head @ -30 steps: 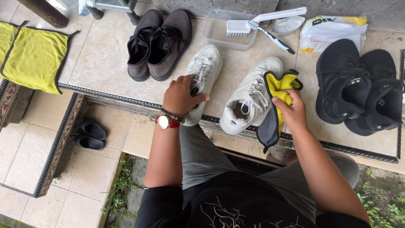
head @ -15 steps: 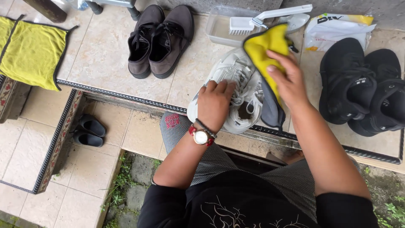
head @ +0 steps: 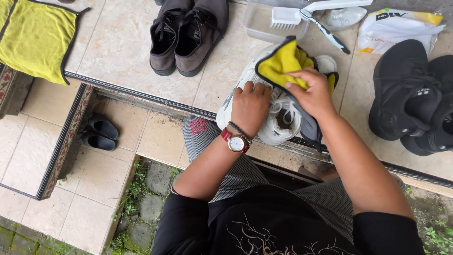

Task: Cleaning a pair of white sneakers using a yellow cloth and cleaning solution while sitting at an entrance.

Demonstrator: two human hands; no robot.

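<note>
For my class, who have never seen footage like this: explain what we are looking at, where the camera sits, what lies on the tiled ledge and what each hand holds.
There is no machine here: a person works with two bare hands, and one camera worn on the head looks down at them. The left hand, with a red-strapped watch on its wrist, rests on a white sneaker and steadies it. The right hand presses a yellow cloth onto the same shoe. On the tiled ledge lie a pair of grey-brown shoes, a pair of black sneakers, a clear tub with a white brush, a white and yellow pouch and a second yellow cloth. Small dark slippers sit on the floor below.
</note>
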